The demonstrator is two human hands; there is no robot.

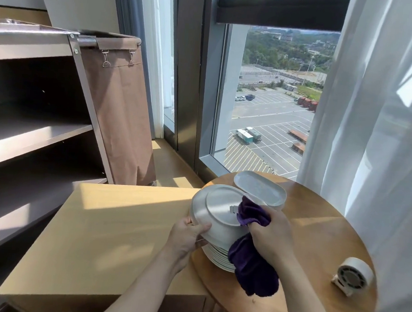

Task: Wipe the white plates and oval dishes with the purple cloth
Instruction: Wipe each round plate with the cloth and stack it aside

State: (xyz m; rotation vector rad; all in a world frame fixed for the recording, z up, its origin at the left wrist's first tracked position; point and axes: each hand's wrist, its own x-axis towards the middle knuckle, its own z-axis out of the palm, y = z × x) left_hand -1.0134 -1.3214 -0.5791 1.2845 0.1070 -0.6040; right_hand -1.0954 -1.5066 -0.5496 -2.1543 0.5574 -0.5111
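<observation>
Purple cloth [254, 214] in right grip [272, 236], on plate [220, 210] held by left grip [187, 237].

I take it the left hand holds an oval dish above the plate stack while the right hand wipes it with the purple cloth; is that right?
Not quite: the head view shows the left hand holding a round plate, not an oval dish; the right hand wipes it with the purple cloth.

Sunlight through a tall window [270, 123] (white curtain [378, 119] beside it) strikes a round wooden table [317, 224] and shelved cart [31, 131].
</observation>
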